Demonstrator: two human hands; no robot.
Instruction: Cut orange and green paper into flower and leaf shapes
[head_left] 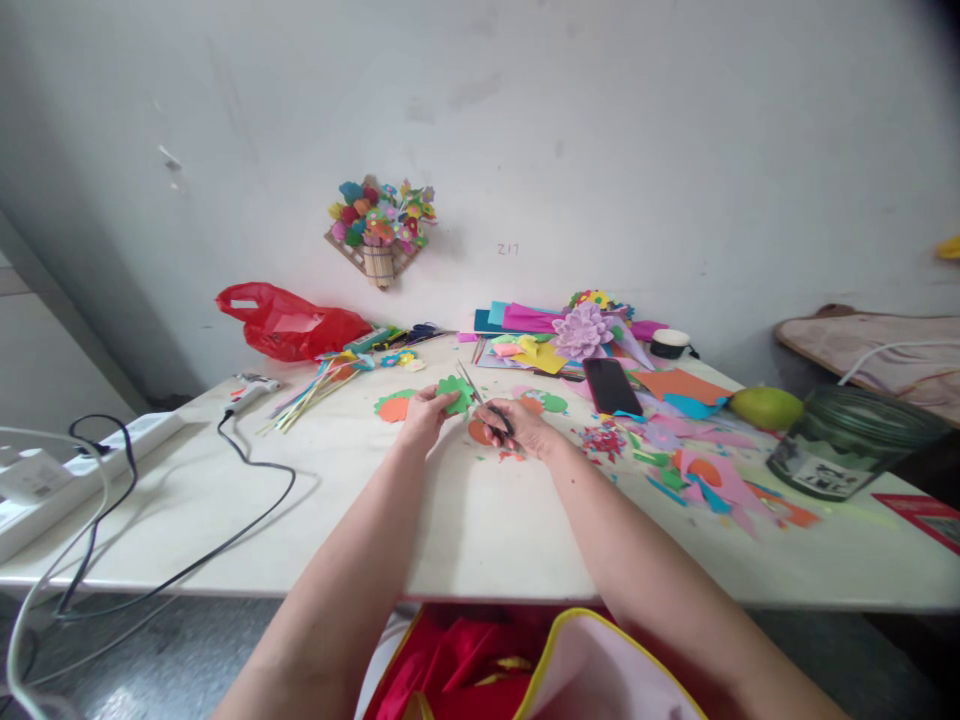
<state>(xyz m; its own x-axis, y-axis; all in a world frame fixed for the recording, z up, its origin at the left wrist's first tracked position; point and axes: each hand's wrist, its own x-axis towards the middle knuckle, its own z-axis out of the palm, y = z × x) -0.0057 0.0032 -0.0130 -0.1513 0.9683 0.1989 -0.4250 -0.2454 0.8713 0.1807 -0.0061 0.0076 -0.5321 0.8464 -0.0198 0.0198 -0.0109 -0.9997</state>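
Observation:
My left hand pinches a green scallop-edged cut-out that looks like craft foam or felt. In my right hand is a pair of scissors, its fingers wrapped round the dark handles. The blades point up and left, close beside the green piece; I cannot tell whether they touch it. Just left of my left hand lies an orange round piece over a green scalloped one. Under my right hand another orange piece shows in part. Behind that hand lies a green oval piece.
Colourful scraps, a phone, a green fruit and a glass jar are on the right. Thin sticks, a red plastic bag, a glue gun with its black cord and a power strip lie left.

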